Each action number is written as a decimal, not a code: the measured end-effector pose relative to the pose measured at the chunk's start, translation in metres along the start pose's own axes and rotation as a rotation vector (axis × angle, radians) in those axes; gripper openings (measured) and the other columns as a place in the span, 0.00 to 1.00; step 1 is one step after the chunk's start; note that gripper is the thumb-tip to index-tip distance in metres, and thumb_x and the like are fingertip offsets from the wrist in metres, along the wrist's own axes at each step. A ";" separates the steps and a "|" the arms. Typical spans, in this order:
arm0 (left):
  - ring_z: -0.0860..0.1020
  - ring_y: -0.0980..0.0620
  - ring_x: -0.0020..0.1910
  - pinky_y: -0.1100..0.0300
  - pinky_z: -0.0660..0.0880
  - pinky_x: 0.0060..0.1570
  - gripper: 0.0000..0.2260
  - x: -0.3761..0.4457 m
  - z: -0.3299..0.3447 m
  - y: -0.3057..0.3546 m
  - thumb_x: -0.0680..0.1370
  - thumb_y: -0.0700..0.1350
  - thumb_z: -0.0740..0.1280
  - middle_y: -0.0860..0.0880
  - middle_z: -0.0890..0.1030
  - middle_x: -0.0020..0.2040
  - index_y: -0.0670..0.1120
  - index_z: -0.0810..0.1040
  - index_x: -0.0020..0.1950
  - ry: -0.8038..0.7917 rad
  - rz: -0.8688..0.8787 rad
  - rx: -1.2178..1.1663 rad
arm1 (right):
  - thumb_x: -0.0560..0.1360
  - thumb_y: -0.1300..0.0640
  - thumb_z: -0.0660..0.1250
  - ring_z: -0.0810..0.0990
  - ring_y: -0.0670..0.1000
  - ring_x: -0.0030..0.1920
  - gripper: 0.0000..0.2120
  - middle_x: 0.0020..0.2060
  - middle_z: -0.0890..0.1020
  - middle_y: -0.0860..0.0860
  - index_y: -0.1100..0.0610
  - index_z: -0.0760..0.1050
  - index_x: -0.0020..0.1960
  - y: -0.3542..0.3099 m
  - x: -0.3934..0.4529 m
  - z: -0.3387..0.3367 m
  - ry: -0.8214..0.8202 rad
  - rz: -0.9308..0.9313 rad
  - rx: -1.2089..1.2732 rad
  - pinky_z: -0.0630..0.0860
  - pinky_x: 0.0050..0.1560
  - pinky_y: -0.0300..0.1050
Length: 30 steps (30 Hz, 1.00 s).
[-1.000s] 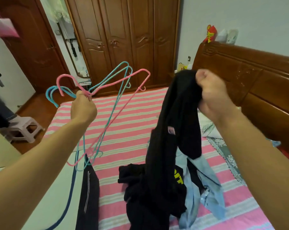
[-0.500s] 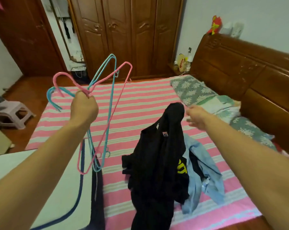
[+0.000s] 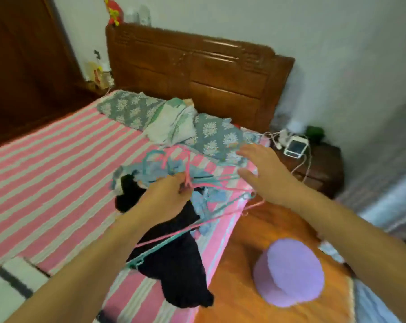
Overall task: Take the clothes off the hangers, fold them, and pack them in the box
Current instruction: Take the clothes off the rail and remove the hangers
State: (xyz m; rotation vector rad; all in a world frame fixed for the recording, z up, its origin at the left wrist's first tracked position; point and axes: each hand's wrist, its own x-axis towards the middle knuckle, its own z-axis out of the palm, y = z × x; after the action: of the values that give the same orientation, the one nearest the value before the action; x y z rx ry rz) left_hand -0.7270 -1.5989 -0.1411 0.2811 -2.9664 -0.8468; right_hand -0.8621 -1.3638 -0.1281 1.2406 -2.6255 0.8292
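Observation:
My left hand [image 3: 167, 197] grips a bunch of pink and teal wire hangers [image 3: 197, 220] by their necks, low over the bed's right side. The hangers lie across a black garment [image 3: 178, 264] and a light blue shirt [image 3: 171, 171] heaped on the pink striped bedsheet [image 3: 57, 164]. My right hand [image 3: 265, 173] hovers with fingers spread just right of the hangers, holding nothing. The picture is blurred by motion. No box is in view.
A wooden headboard [image 3: 197, 73] stands behind floral pillows [image 3: 216, 134]. A nightstand [image 3: 323, 164] with a small device and cables sits at right. A purple stool [image 3: 290, 273] stands on the orange floor beside the bed. A white and dark cloth [image 3: 13, 276] lies at lower left.
The black garment left my right hand and now lies on the bed. My left hand lowered the hangers onto the clothes pile. The view swung right toward the nightstand.

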 end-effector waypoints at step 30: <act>0.82 0.59 0.52 0.69 0.78 0.53 0.12 -0.637 0.441 0.750 0.79 0.45 0.71 0.51 0.82 0.53 0.54 0.68 0.52 -1.002 0.921 -1.063 | 0.79 0.42 0.66 0.74 0.51 0.29 0.19 0.32 0.74 0.52 0.59 0.73 0.45 -0.183 -0.991 -0.293 1.030 1.816 0.322 0.75 0.30 0.45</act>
State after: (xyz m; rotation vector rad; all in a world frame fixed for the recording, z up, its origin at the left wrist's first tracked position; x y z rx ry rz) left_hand -0.2626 -0.6260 -0.1155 -1.7399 -2.0444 -2.4830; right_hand -0.1098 -0.6317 -0.1309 -1.6073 -1.9426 1.3571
